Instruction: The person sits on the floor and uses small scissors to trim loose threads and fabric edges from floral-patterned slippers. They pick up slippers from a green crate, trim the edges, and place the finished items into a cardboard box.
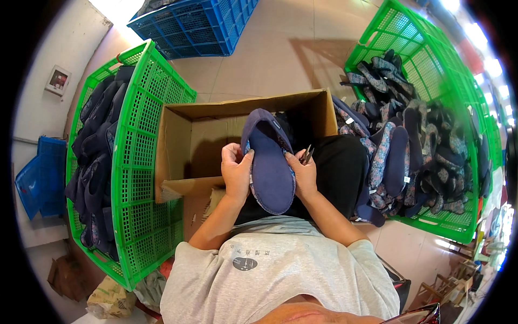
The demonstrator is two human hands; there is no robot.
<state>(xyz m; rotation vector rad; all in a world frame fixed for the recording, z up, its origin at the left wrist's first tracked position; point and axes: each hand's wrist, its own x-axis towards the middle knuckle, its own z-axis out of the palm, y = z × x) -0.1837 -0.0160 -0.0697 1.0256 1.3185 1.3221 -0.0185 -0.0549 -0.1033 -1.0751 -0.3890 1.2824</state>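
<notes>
A navy slipper [272, 175] with a patterned edge is held up over my lap, its insole facing me and its toe pointing away. My left hand [237, 170] grips its left side, thumb on the rim and fingers bent around the edge. On the opposite side my right hand [303, 174] pinches the slipper's edge. Small dark thread snips [307, 155] also sit in that right hand, blades sticking up beyond the fingers. Behind the slipper stands an open cardboard box [208, 112], partly hidden by it and by my leg.
At my left a green crate [143, 162] is filled with navy slippers [97, 156]. To the right, another green crate [450, 229] lies tipped, with a heap of patterned slippers [396, 156] spilling toward my knee. A blue crate [199, 29] stands on the tiled floor ahead.
</notes>
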